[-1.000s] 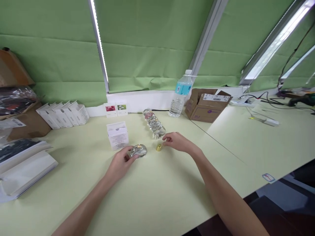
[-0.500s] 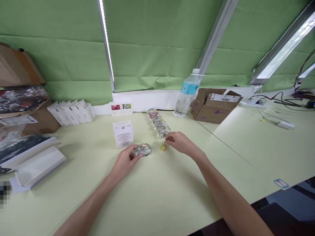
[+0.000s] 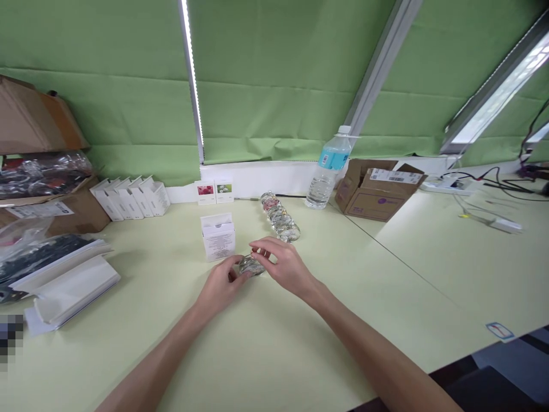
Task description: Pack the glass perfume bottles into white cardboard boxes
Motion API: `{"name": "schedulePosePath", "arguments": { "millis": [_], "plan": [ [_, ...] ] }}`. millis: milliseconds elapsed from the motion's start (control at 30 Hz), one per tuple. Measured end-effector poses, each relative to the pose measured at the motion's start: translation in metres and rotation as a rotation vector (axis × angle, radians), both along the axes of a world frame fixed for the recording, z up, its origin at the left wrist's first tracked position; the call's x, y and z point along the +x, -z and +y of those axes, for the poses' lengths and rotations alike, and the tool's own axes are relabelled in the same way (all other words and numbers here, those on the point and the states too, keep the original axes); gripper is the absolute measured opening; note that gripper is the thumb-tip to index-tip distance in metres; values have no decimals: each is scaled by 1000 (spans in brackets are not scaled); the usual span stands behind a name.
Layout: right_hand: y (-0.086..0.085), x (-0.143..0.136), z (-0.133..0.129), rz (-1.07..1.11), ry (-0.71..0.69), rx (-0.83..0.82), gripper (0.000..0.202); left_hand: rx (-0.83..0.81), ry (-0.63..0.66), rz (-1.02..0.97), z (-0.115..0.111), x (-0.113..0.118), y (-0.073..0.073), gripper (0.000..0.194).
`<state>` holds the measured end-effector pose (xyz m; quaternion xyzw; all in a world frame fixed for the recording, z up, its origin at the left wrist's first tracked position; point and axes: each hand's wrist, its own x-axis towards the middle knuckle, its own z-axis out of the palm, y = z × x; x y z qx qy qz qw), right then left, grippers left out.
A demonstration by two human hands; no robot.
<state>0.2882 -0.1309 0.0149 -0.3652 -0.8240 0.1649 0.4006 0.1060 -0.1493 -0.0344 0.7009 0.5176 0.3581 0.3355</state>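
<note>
Green blinds [image 3: 274,103], bright light strip [image 3: 193,68], pale tabletop [image 3: 257,343]

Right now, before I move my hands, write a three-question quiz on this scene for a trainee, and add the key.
1. True or false: the left hand holds the small bottle.
2. What stands nearest the brown box on the right?
a) picture cards
b) water bottle
c) white boxes
3. Fill in: the right hand has its fingers at the ____ of the small bottle.

Key: 1 true; 2 b; 3 top.
</note>
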Motion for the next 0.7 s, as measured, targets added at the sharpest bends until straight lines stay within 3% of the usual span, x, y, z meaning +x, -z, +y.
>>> {"name": "schedulePosePath", "arguments": {
  "millis": [400,700],
  "plan": [
    [13,6,4,-87,-4,162,16,-3,7,-12,-1,1,-1,34],
    [6,1,-4,-162,79,101,17,28,-4,-25,-2,2,-3,31]
  ]
}}
